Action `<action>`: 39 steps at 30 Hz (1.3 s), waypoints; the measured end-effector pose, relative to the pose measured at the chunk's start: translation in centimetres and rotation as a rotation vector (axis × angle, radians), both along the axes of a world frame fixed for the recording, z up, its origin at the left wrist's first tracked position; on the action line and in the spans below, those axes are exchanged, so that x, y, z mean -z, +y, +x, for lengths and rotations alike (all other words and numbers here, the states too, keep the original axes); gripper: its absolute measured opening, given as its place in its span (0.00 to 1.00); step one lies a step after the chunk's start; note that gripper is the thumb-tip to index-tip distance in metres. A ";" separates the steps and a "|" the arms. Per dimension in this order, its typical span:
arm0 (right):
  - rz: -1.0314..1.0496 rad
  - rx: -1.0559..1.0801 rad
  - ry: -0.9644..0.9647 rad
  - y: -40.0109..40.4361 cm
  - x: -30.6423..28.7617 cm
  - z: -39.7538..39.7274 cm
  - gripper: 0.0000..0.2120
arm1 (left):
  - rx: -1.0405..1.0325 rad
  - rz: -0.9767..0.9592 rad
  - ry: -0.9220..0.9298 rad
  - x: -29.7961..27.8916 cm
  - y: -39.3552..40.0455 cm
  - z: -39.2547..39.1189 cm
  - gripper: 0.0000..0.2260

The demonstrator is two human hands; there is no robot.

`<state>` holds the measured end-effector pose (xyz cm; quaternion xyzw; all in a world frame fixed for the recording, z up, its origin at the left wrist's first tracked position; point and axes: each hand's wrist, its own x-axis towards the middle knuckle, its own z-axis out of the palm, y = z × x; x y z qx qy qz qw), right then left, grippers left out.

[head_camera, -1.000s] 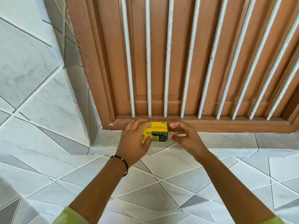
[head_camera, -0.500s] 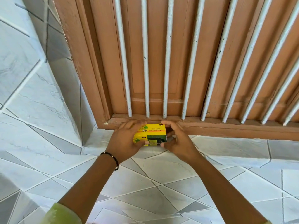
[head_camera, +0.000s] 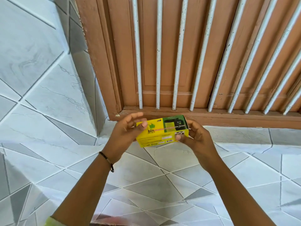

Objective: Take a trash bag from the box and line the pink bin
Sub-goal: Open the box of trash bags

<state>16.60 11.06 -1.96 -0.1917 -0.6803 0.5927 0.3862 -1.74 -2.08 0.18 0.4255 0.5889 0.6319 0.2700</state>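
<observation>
A small yellow and green trash bag box (head_camera: 160, 133) is held in the air in front of the window ledge, tilted with its right end higher. My left hand (head_camera: 125, 132) grips its left end, thumb on top near the printed word "bin". My right hand (head_camera: 195, 136) holds the right end, fingers curled around the flap side. A pink blur at the bottom edge (head_camera: 114, 220) may be the pink bin; too little of it shows to tell.
A brown wooden window frame (head_camera: 211, 115) with white vertical bars (head_camera: 157, 62) stands behind the box. Grey and white tiled wall (head_camera: 40, 79) covers the left side, and the tiled ledge (head_camera: 162, 176) lies below my arms.
Both hands have lifted the box off the ledge by the window frame and drawn it toward me. The box has tilted, its right end now higher.
</observation>
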 end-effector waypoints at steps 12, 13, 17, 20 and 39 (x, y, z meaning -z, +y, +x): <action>-0.233 0.151 -0.185 -12.5 2.3 0.5 0.22 | -0.243 -0.057 -0.279 6.3 -7.3 3.0 0.32; -0.234 0.140 -0.203 -13.2 2.4 0.8 0.21 | -0.245 -0.063 -0.286 6.6 -8.0 3.1 0.28; -0.215 0.151 -0.205 -16.1 3.4 2.4 0.16 | -0.196 -0.067 -0.325 8.1 -10.9 4.0 0.29; -0.191 0.159 -0.188 -17.0 3.7 3.3 0.15 | -0.147 -0.049 -0.382 8.6 -12.0 3.9 0.41; 0.217 0.259 -0.204 -16.1 3.5 5.0 0.22 | -0.173 0.073 -1.018 7.1 -9.8 9.8 0.23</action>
